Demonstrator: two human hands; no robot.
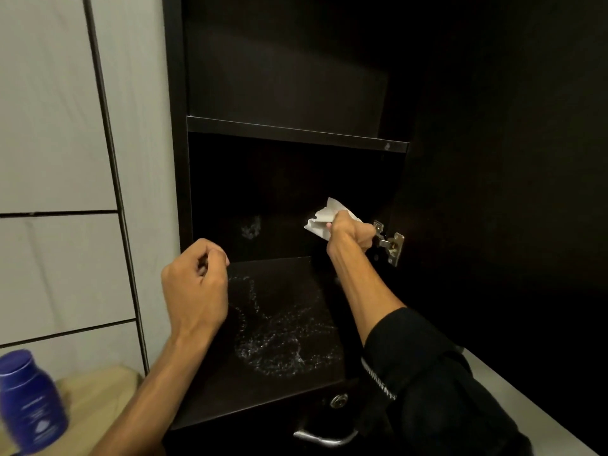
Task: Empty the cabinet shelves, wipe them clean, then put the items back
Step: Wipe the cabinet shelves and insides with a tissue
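My right hand (350,233) has a tight grip on a scrunched white paper towel (324,215), up near the silver hinge (390,243) on the right side of the dark cabinet (174,126). My left hand (195,291) holds nothing; its fingers are loosely curled, just in front of the lower shelf (276,366). That shelf has wet drops and streaks all over it. The upper shelf (296,133) looks bare too. I think I am in the wiping part now. To do it well, I should bring the towel down flat on the wet spots and push in long, slow rows from the back to the front. There is also a pale smudge (251,227) on the back wall to rub. A blue bottle (31,403) waits down on the left, on the bench (98,396).
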